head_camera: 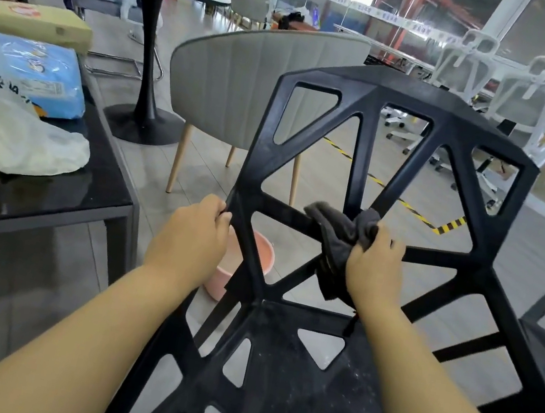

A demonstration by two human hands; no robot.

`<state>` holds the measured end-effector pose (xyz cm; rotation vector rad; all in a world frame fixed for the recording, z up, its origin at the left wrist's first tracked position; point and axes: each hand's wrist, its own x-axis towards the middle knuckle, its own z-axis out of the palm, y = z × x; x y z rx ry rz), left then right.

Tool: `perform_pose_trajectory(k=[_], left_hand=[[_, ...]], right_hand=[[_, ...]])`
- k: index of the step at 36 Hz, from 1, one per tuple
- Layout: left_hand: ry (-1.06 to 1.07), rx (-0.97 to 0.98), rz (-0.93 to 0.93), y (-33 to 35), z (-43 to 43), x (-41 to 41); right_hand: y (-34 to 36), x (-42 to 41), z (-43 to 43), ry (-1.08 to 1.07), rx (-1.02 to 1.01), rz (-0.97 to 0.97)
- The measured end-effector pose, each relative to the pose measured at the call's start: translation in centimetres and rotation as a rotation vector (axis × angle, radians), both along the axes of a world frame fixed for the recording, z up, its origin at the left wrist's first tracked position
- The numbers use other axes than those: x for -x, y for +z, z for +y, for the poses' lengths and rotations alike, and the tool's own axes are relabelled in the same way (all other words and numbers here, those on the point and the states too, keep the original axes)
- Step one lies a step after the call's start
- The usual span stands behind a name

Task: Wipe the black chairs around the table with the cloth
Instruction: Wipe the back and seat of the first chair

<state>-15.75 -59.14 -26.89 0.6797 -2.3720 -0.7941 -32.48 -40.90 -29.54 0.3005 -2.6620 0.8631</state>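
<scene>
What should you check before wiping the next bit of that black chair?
1. Right hand holds the cloth: ok.
2. Left hand grips the black chair at its backrest edge, steadying it: ok.
3. Cloth touches a backrest bar: ok.
4. Seat clean: not ok, pale specks show on it.
5. Cloth damp enough: cannot tell.
6. Water in the pink basin: cannot tell, the chair hides its inside.

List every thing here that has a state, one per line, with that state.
black chair: upright, seat speckled with dust.
cloth: bunched, pressed on a backrest strut.
left hand: grips the backrest's left edge.
right hand: grips the cloth.
pink bucket: upright on the floor, contents hidden.
</scene>
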Motion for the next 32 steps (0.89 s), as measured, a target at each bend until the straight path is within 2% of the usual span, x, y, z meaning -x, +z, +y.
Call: perform_pose_trajectory(k=[5,10,13,17,20,24,29,32], left_hand=[[-0.006,0.0,0.005,-0.1,0.1,-0.2],[-0.02,-0.019,0.015,-0.3,-0.1,-0.2],[-0.019,-0.026,0.026,-0.4,-0.2,-0.2],[-0.018,-0.024,0.026,-0.5,-0.2,-0.1],[-0.015,-0.033,0.025,-0.4,-0.2,-0.2],[-0.006,-0.02,0.024,-0.4,-0.2,-0.1],[-0.001,0.007,0.005,-0.4,-0.1,0.1],[-0.004,0.008,0.004,-0.4,-0.1,0.0]], right_hand=[[-0.5,-1.2,0.9,-0.089,0.054,-0.028],[0.0,-2.0,1.7,-0.123,0.238,0.219],[0.4,-2.4,1.7,-0.101,0.235,0.274],[-0.6,-1.1,0.4,-0.062,0.08,0.147],[-1.7,-0.8,-1.0,-0.1,0.17,0.041],[-2.8,-1.3,-2.0,-0.204,0.132,0.029],[-2.7,-2.0,-4.3,-0.19,0.245,-0.078],[-2.2,-3.0,-6.4,-0.081,0.38,-0.062]])
